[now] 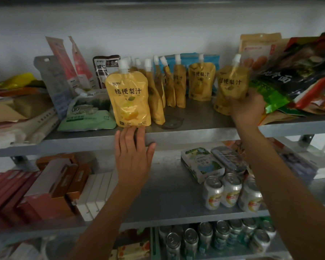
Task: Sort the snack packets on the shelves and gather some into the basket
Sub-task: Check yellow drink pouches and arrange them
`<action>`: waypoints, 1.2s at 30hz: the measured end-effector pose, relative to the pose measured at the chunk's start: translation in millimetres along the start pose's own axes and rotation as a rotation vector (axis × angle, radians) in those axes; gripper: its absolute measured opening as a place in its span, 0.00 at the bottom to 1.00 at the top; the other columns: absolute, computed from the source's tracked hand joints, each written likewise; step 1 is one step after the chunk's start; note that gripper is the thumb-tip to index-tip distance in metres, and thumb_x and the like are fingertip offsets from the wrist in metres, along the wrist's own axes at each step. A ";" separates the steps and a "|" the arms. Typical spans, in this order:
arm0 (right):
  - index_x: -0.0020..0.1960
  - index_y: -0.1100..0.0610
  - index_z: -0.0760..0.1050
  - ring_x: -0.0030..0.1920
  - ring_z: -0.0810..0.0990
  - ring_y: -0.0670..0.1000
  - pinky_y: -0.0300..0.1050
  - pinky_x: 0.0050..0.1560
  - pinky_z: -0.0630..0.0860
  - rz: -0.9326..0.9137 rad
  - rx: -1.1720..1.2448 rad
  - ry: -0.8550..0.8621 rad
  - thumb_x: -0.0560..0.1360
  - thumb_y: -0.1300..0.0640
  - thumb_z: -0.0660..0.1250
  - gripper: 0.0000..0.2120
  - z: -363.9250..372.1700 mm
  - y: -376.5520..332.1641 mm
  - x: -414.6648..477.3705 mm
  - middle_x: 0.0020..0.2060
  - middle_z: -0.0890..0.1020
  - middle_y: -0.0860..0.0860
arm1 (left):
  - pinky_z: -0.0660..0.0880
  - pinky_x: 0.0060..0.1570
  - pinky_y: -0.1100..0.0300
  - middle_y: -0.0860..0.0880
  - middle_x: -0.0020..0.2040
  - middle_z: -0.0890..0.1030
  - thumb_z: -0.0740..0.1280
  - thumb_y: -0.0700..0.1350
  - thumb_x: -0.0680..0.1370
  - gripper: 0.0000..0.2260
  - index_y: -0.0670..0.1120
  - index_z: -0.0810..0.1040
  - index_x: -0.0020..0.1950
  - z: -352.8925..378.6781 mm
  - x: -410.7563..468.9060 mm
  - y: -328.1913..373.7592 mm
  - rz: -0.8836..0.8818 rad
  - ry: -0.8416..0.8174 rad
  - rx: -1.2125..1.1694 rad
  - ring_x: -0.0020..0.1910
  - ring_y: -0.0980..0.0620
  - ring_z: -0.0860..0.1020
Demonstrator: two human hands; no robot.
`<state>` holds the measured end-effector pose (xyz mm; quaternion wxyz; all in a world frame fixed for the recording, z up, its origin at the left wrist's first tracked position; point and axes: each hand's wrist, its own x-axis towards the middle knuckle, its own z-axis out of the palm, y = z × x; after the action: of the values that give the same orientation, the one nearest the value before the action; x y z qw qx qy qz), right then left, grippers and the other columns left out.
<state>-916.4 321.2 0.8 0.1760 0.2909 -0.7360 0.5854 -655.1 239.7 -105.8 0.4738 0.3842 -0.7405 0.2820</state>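
Several yellow spouted juice pouches stand in a loose row on the upper grey shelf (pixel 195 133). The nearest pouch (pixel 129 98) stands upright at the shelf's front edge. My left hand (pixel 133 152) lies flat with straight fingers against that front edge, just below this pouch. My right hand (pixel 247 107) grips another yellow pouch (pixel 231 83) at the right end of the row, its spout tilted right. More pouches (pixel 200 81) stand behind, towards the wall. No basket is in view.
A green packet (pixel 88 117) lies left of the front pouch, with pink and grey packets (pixel 61 59) leaning behind. Dark and green bags (pixel 296 76) pile at the right. Below are boxes (pixel 51 186), cans (pixel 231 192) and a carton (pixel 201 164).
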 end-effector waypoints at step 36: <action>0.64 0.42 0.73 0.62 0.75 0.45 0.45 0.64 0.70 0.482 0.416 -1.010 0.68 0.26 0.46 0.35 -84.0 37.6 -195.9 0.61 0.77 0.43 | 0.73 0.31 0.73 0.60 0.30 0.79 0.75 0.48 0.70 0.08 0.57 0.76 0.38 -117.8 -50.0 82.1 -0.535 -0.501 -1.096 0.32 0.63 0.78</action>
<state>-796.5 451.2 -124.0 -0.3942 0.3864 -0.6437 0.5301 -653.8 391.7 -110.0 0.4678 0.3123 -0.7436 -0.3615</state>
